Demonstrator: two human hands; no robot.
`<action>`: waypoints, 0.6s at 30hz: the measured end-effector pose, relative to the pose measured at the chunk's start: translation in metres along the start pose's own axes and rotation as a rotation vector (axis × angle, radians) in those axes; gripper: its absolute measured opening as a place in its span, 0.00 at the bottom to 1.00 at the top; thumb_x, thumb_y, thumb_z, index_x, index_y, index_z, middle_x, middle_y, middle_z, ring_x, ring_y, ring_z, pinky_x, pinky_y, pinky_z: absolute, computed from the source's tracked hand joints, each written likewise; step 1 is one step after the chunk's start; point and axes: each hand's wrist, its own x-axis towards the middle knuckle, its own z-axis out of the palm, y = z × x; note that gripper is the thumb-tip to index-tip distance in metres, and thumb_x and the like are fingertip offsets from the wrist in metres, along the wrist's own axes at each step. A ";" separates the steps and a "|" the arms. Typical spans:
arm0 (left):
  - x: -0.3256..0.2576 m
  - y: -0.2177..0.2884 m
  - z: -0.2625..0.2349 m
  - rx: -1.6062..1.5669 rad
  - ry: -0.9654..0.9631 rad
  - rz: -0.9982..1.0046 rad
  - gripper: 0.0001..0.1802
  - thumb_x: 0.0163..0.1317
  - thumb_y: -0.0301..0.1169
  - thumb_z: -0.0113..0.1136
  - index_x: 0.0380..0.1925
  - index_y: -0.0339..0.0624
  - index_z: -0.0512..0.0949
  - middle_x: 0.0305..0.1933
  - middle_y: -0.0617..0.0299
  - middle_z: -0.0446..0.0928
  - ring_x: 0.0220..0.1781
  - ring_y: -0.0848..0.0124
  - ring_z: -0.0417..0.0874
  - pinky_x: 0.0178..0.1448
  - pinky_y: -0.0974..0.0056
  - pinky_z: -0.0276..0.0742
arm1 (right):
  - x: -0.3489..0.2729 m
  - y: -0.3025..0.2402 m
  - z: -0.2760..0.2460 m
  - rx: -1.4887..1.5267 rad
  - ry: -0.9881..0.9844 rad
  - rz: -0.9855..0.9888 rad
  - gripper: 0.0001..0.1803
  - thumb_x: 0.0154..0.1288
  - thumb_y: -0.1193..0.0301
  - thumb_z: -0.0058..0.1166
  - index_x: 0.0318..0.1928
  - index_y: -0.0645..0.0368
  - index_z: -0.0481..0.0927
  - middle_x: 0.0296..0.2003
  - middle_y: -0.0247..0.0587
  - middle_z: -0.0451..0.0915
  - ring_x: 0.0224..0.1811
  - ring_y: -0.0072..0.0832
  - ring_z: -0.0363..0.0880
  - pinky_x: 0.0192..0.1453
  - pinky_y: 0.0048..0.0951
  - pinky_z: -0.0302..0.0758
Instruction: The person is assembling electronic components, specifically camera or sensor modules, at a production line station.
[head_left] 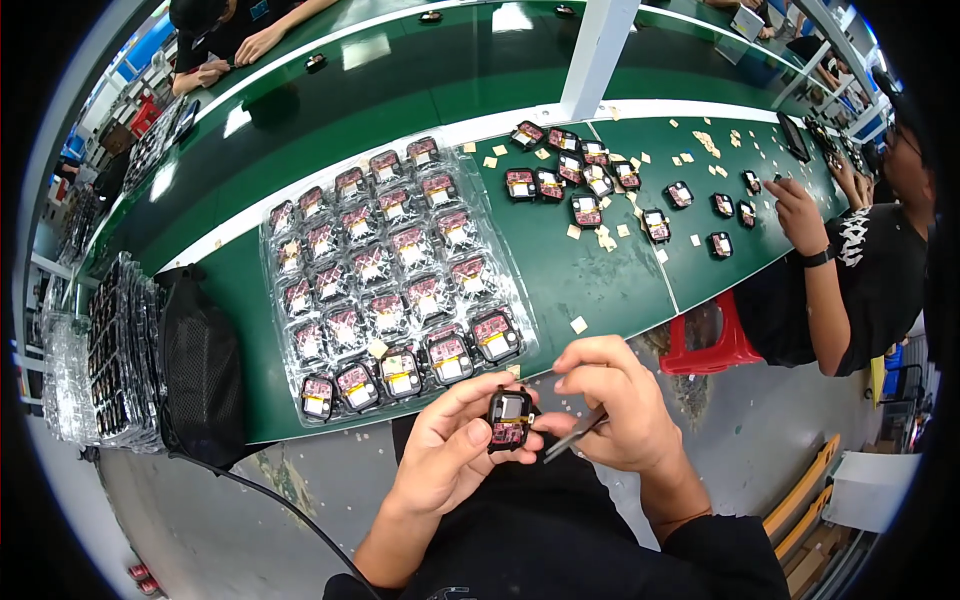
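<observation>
My left hand grips a small black device housing by its edges. Its open back faces up and shows a red circuit board, a silvery block and a strip of yellow tape. Close against the housing's right side, my right hand has its fingers curled around dark metal tweezers, which point down and left. Whether the right fingertips also pinch a small part cannot be made out. Just beyond my hands lies a clear plastic tray filled with rows of similar open housings.
Loose housings and scattered pale yellow squares lie on the green table. Stacked clear trays and a black bag stand at left. A co-worker's hand is at right, near a red stool; another person works across the conveyor.
</observation>
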 end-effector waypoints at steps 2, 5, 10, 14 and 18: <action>-0.001 -0.002 0.007 -0.017 0.037 0.071 0.31 0.76 0.33 0.60 0.73 0.33 0.64 0.66 0.43 0.74 0.59 0.53 0.86 0.61 0.50 0.86 | 0.000 -0.006 -0.002 -0.051 0.005 0.114 0.23 0.55 0.73 0.77 0.49 0.57 0.79 0.47 0.43 0.76 0.33 0.36 0.84 0.30 0.32 0.81; -0.002 -0.006 0.011 -0.034 0.082 0.166 0.31 0.73 0.28 0.62 0.72 0.32 0.64 0.66 0.43 0.74 0.64 0.49 0.83 0.67 0.46 0.83 | -0.012 0.000 0.010 -0.061 0.101 0.111 0.22 0.53 0.75 0.76 0.49 0.57 0.81 0.46 0.42 0.78 0.31 0.34 0.83 0.29 0.33 0.80; -0.003 -0.012 0.012 0.010 0.167 0.265 0.32 0.64 0.19 0.69 0.67 0.30 0.68 0.64 0.44 0.75 0.68 0.50 0.80 0.73 0.45 0.78 | -0.014 -0.002 0.025 -0.249 0.148 -0.038 0.18 0.49 0.82 0.73 0.43 0.59 0.86 0.38 0.39 0.80 0.27 0.31 0.81 0.28 0.30 0.77; -0.002 -0.017 0.007 0.187 0.224 0.305 0.34 0.59 0.24 0.75 0.64 0.33 0.69 0.63 0.48 0.76 0.68 0.48 0.80 0.73 0.44 0.77 | -0.019 -0.003 0.029 -0.323 0.193 -0.053 0.17 0.47 0.85 0.73 0.40 0.61 0.88 0.33 0.38 0.82 0.25 0.30 0.80 0.28 0.28 0.75; -0.002 -0.021 0.004 0.166 0.162 0.327 0.32 0.59 0.16 0.71 0.63 0.33 0.71 0.64 0.48 0.76 0.69 0.57 0.78 0.72 0.56 0.76 | -0.019 -0.001 0.030 -0.360 0.189 -0.071 0.17 0.47 0.86 0.73 0.40 0.61 0.88 0.33 0.39 0.82 0.24 0.29 0.78 0.26 0.28 0.73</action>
